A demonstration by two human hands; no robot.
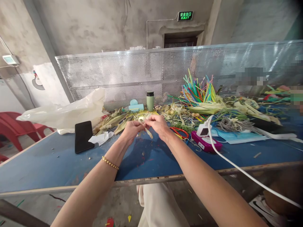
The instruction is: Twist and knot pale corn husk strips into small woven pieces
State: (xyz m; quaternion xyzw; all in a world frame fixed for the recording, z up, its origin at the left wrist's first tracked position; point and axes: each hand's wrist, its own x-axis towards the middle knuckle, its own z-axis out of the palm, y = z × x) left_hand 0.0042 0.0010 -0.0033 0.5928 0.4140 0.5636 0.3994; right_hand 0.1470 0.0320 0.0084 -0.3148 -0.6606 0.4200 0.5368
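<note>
Close together above the blue table, both my hands pinch one pale corn husk strip [149,133], which curls into a small loop at the top and has a loose end hanging below. My left hand [131,130], with a gold bead bracelet on its wrist, grips it from the left. On the other side, the bent fingers and thumb of my right hand [158,125] are closed on it. Dry corn husks [111,122] lie just left of my hands, and a heap of loose husk scraps [174,110] spreads behind and to the right.
A black phone [84,137] and crumpled white paper [101,138] lie left. Behind stand a green bottle [150,101] and coloured pipe cleaners [199,90]. A purple box [206,142], charger [203,130] and white cable [227,159] are right, the cable crossing the table's front edge.
</note>
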